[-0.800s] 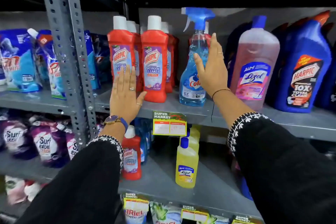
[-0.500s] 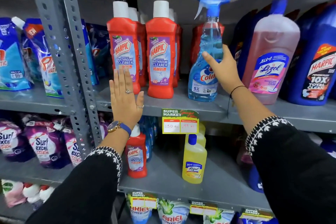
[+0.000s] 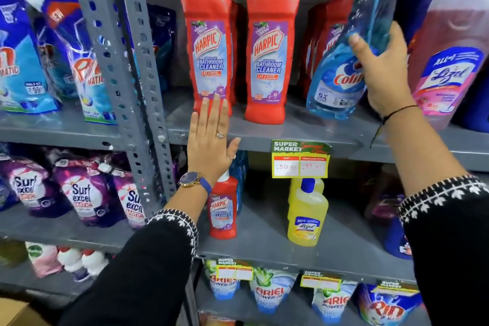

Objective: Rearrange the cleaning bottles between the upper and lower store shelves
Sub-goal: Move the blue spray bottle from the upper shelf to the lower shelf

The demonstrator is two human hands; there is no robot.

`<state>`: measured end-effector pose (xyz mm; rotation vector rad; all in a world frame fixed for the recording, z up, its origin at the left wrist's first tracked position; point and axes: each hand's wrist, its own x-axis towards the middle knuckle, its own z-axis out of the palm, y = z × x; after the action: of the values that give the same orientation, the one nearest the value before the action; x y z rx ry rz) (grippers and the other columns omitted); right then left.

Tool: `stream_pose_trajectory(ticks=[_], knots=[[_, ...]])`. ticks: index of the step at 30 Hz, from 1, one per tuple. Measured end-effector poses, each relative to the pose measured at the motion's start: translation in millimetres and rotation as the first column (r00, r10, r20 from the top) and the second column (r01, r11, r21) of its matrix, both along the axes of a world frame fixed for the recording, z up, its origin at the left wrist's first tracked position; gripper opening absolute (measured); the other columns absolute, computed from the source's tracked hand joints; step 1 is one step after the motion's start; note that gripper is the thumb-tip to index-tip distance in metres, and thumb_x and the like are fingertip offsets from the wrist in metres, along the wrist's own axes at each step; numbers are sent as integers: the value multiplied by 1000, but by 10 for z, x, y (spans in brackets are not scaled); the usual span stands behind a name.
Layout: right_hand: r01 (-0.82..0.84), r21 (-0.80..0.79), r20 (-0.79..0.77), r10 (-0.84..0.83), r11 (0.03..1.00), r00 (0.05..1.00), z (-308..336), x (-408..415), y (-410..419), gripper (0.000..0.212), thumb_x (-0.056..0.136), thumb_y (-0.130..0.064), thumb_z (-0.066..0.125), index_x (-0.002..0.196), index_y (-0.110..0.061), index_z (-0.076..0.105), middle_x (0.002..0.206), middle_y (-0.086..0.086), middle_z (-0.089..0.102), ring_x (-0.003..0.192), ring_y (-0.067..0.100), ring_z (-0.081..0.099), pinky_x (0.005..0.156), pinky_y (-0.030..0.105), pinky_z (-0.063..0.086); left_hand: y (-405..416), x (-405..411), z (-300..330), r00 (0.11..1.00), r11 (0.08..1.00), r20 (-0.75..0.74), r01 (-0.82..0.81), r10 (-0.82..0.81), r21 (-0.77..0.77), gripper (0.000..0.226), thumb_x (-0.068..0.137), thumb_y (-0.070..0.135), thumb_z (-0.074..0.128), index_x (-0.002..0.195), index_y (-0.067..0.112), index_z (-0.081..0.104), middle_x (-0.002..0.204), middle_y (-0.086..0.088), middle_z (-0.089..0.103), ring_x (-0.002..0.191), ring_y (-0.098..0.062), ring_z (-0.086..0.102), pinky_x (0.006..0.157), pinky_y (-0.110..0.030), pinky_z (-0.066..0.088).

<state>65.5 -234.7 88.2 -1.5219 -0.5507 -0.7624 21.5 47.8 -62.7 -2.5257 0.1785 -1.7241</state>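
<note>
My right hand (image 3: pixel 381 71) grips the blue Colin spray bottle (image 3: pixel 341 66), which tilts right and is lifted slightly off the upper shelf (image 3: pixel 304 132). My left hand (image 3: pixel 211 138) lies flat and open against the upper shelf's front edge, fingertips at the base of a red Harpic bottle (image 3: pixel 209 42). A second red Harpic bottle (image 3: pixel 270 50) stands beside it, with more red ones behind. On the lower shelf (image 3: pixel 264 246) stand a small red Harpic bottle (image 3: pixel 223 212) and a yellow Lizol bottle (image 3: pixel 307 214).
A pink Lizol bottle (image 3: pixel 449 61) stands right of the spray bottle. A grey perforated upright (image 3: pixel 124 61) divides the racks; detergent pouches (image 3: pixel 82 193) fill the left shelves. A yellow price tag (image 3: pixel 300 160) hangs from the upper shelf. Ariel pouches (image 3: pixel 270 294) sit below.
My right hand has closed on the spray bottle and tipped it up off the shelf toward the right. My left hand stays flat at the shelf edge. The camera moved closer.
</note>
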Motion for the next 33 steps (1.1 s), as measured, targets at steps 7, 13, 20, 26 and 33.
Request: stream_pose_trajectory(ticks=[7, 13, 20, 26, 33], knots=[[-172, -65, 192, 181, 983, 965, 53, -936, 399, 40, 86, -35, 68, 117, -18, 48, 115, -5, 64, 113, 17, 62, 97, 39, 50, 2, -38, -2, 999, 998, 14, 45, -45, -32, 65, 98, 43, 32, 146, 2, 18, 149, -21, 30, 141, -30, 12, 119, -33, -3], [-351, -128, -57, 346, 928, 936, -1019, -1482, 801, 45, 70, -32, 72, 111, -41, 55, 107, -21, 68, 102, 1, 63, 87, 18, 49, 184, -139, -303, 998, 996, -17, 64, -65, -69, 64, 94, 35, 40, 144, 1, 20, 149, -18, 28, 138, -32, 18, 118, -33, -1], [-392, -145, -380, 315, 908, 870, -2005, -1521, 1018, 51, 68, -40, 72, 107, -62, 48, 108, -35, 63, 101, -10, 62, 77, 7, 49, 382, -111, -489, 997, 997, -12, 72, -72, 1, 61, 92, 32, 42, 141, 0, 25, 144, -25, 37, 134, -34, 21, 117, -33, -1], [-361, -152, -496, 245, 920, 833, -2493, -1310, 1056, 54, 72, -32, 74, 108, -60, 46, 110, -35, 61, 105, -8, 61, 80, 8, 49, 469, -42, -538, 994, 995, 34, 100, -100, 25, 55, 100, 35, 31, 146, 6, 20, 146, -15, 26, 146, -20, -1, 119, -32, -2], [-364, -155, -595, 207, 918, 777, -2935, -893, 1065, 55, 80, -12, 75, 111, -49, 49, 114, -20, 64, 107, 0, 63, 82, 14, 52, 536, 8, -566, 992, 990, 56, 107, -113, 86, 79, 95, 29, 44, 150, 15, -10, 156, -14, 6, 145, -14, -12, 119, -33, -3]])
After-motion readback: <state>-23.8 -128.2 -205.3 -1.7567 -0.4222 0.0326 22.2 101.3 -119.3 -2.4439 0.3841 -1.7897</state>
